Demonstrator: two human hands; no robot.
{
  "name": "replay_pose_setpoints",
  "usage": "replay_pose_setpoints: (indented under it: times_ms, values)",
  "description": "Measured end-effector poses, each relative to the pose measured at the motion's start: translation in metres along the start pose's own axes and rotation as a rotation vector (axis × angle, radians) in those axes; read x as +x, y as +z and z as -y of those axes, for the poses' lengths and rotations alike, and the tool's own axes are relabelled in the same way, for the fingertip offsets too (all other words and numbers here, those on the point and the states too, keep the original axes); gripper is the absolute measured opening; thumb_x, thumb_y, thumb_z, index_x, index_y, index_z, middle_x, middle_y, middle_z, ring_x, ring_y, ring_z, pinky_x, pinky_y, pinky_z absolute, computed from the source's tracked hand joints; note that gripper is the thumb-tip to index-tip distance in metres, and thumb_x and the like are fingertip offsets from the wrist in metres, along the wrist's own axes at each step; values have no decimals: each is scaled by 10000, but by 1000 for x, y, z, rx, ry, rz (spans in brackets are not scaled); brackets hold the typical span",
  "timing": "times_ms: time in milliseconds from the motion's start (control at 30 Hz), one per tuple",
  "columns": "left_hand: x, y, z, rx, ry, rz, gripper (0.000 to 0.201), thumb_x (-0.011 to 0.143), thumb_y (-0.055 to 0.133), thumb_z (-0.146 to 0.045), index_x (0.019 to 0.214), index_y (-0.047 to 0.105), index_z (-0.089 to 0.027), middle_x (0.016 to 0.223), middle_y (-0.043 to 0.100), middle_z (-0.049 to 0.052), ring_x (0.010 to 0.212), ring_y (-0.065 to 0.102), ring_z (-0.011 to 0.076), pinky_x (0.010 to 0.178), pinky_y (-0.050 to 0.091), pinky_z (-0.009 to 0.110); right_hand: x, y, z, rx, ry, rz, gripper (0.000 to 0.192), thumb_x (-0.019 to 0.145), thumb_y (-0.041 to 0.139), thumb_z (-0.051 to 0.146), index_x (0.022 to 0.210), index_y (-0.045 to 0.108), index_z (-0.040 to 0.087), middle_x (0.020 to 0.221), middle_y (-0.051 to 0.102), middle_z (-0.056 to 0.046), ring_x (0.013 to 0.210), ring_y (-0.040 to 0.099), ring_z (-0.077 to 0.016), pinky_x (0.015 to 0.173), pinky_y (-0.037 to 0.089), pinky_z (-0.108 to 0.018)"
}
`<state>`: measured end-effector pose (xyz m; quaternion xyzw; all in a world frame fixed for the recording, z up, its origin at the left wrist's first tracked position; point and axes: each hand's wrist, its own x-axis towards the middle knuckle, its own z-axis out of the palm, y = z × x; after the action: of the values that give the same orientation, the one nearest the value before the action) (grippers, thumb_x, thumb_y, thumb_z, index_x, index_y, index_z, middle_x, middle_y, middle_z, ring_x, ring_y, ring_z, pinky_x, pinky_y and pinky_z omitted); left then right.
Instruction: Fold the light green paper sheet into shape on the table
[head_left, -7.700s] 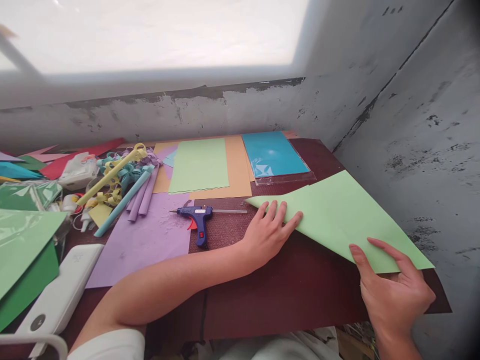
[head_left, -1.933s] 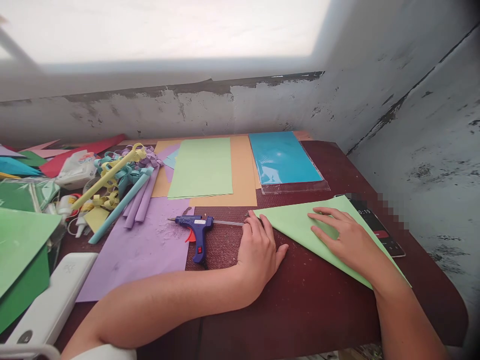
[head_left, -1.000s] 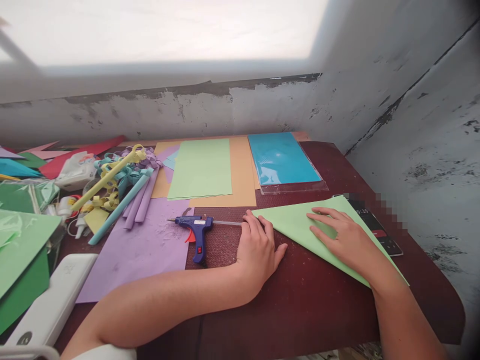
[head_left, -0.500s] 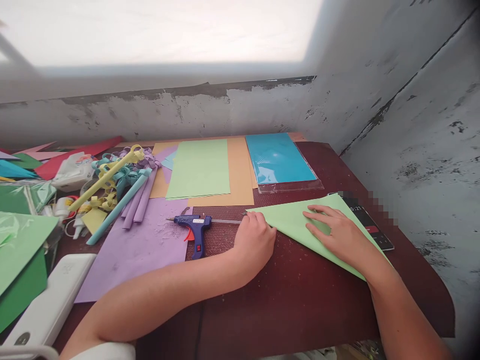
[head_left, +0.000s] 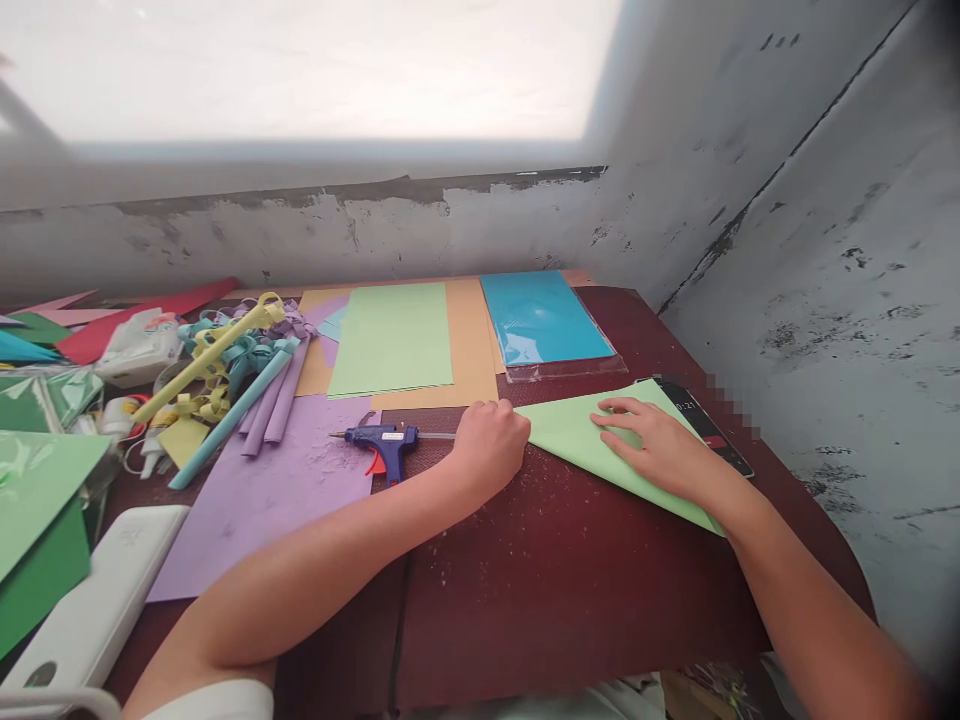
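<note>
A light green sheet of paper [head_left: 577, 425], folded over to a long point at its left end, lies on the dark red tabletop. My left hand [head_left: 491, 445] is closed at that pointed end, its fingertips hidden beneath the fist. On the sheet's right part rests my right hand [head_left: 649, 440], fingers spread and lying flat. Just left of my left hand is a blue glue gun [head_left: 386, 440] with a red trigger and a clear glue stick [head_left: 436, 435] out of its back. A phone [head_left: 709, 430] is partly covered by the sheet's right edge.
Purple paper [head_left: 300, 500] with scraps lies under the glue gun's nozzle. Rolled paper tubes [head_left: 232, 410] and curled strips are piled left. Behind are green sheets [head_left: 394, 335] and a blue pack [head_left: 547, 318]. A white device [head_left: 112, 580] stands front left; a peeling wall [head_left: 825, 300] borders the right.
The whole view has shifted slightly. My left hand has moved a little up against the paper's pointed end, covering its tip. My right hand stays flat on the sheet.
</note>
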<state>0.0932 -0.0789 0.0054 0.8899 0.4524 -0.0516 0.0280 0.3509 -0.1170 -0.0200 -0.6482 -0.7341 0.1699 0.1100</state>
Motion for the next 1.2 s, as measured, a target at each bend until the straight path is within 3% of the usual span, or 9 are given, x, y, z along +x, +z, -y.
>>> replay_pose_setpoints:
  times_ms: [167, 267, 367, 467, 633, 1000, 1100, 1200]
  values:
    - [-4, 3, -7, -22, -58, -100, 401, 991, 501, -396, 922, 779, -116, 917, 697, 174, 832, 685, 272, 719, 488, 365, 2, -2, 0, 15, -27, 9, 457, 1041, 373, 390, 1279, 744, 266, 1487, 597, -64, 1340, 582, -301, 1108, 502, -461]
    - [-4, 8, -8, -7, -58, -147, 386, 982, 507, -391, 953, 760, -102, 929, 692, 176, 860, 684, 282, 743, 494, 379, 4, -6, 2, 25, -29, 16, 459, 1013, 371, 304, 1239, 768, 262, 1468, 614, -65, 1306, 616, -291, 1101, 510, -443]
    - [-3, 10, -7, -23, 44, -172, 334, 990, 481, -301, 945, 753, -113, 968, 686, 161, 914, 680, 272, 790, 499, 379, 7, -12, 4, 31, -13, 46, 478, 958, 383, 227, 1224, 779, 261, 1469, 620, -53, 1289, 630, -282, 1062, 535, -412]
    - [-3, 11, -8, -64, 93, -121, 335, 993, 458, -234, 907, 764, -128, 977, 683, 148, 917, 678, 243, 789, 502, 350, 10, -17, 4, 44, 22, 99, 499, 909, 401, 189, 1233, 776, 252, 1480, 610, -48, 1208, 668, -270, 943, 575, -373]
    - [-4, 9, -17, -62, 30, -113, 353, 987, 455, -259, 958, 774, -113, 975, 696, 165, 899, 693, 254, 760, 521, 350, 18, -21, -2, 95, 38, 141, 481, 878, 433, 201, 1192, 791, 275, 1445, 630, -54, 928, 703, -227, 677, 559, -327]
    - [1, -3, -35, -87, -14, -29, 404, 956, 550, -458, 980, 762, -115, 937, 725, 177, 861, 718, 298, 700, 507, 363, 18, -25, 1, 82, 43, 149, 477, 859, 447, 199, 1182, 795, 248, 1431, 636, -75, 921, 694, -233, 701, 555, -325]
    - [1, 0, -40, -55, -13, -58, 493, 937, 565, -534, 1017, 735, -79, 942, 701, 190, 876, 701, 314, 712, 508, 382, 19, -25, 1, 79, 27, 149, 481, 843, 452, 178, 1169, 799, 243, 1413, 649, -80, 938, 696, -231, 699, 556, -309]
    - [1, 7, -43, -29, 80, -134, 418, 966, 535, -446, 1038, 716, -76, 1011, 681, 194, 956, 675, 321, 790, 516, 411, 21, -25, 0, 64, 5, 157, 493, 841, 438, 151, 1160, 800, 248, 1398, 657, -74, 997, 694, -230, 755, 559, -300]
